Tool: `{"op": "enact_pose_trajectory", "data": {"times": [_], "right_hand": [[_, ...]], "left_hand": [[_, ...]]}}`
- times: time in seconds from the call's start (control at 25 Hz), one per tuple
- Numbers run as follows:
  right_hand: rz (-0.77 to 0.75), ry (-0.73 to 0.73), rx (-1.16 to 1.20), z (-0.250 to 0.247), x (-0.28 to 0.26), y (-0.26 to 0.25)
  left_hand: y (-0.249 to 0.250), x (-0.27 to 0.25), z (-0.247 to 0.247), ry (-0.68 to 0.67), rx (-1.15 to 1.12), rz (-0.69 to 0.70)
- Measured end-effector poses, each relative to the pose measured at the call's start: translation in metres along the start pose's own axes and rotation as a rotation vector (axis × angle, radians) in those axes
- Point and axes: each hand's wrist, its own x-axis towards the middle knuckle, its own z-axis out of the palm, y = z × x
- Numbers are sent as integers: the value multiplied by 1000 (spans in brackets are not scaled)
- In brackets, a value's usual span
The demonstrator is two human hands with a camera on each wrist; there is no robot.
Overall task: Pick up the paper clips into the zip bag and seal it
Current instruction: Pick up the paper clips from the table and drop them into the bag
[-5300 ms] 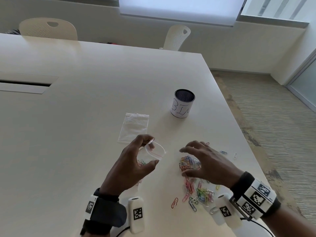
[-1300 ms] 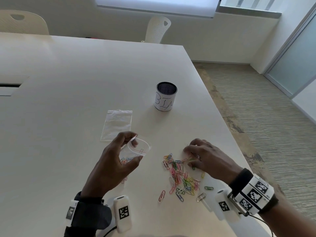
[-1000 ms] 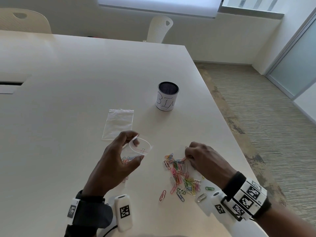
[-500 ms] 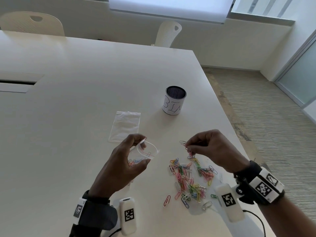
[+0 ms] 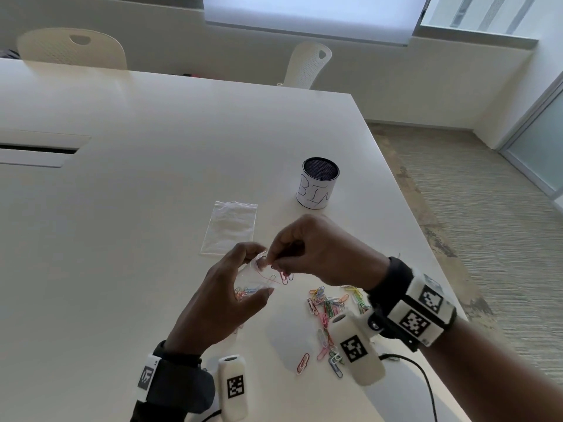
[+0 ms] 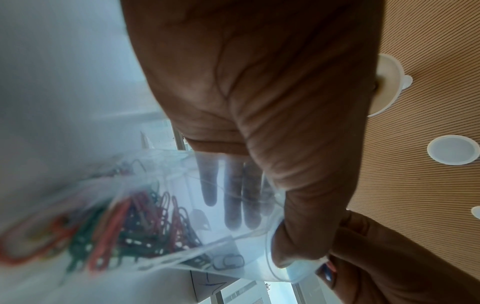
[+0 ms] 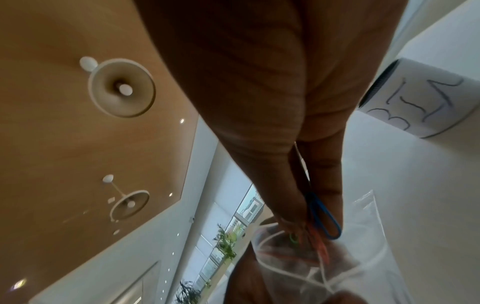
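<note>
Right hand (image 5: pixel 316 251) pinching clips (image 7: pixel 323 216), above zip bag (image 5: pixel 259 281)

Our clear glossy plastic zip bag (image 5: pixel 254 281), coated wire paper clips (image 5: pixel 327 306), smooth matt white table (image 5: pixel 152 178).

Big off-white tabletop (image 5: pixel 152 147), plain and glossy, with a long recessed slot (image 5: pixel 36 152) over on its left side. Sitting on it: a flat clear zip bag (image 5: pixel 230 228) lying near the middle, and just past that to the right a small round mesh cup (image 5: pixel 318 184) wrapped in white paper with "BIN" scrawled on it. Closer to the near right edge there's a loose scatter of colourful paper clips (image 5: pixel 327 309), pink, green, blue, yellow, with a few strays like a red one (image 5: pixel 302 363) off on its own.
</note>
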Motion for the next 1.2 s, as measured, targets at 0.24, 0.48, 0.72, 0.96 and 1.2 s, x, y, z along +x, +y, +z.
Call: {"op": "enact_pose_trajectory", "data": {"times": [0.24,0.48,0.72,0.96,1.2], "right_hand": [[-95,25,-135,16,9,-6],[-117,79,-66,11,3,-6],[-8,241,-130,-10,-12,39],[65,-86,-369,21,-49,81],[-17,-45,-516,36,-61,91]], "left_hand": [[-1,0,-1,37,-6,11],[0,0,-2,30,-6,-1],[-3,-1,-2,29,0,21],[-5,0,-1,25,-7,36],[-6,-1,-2,30,-17,31]]}}
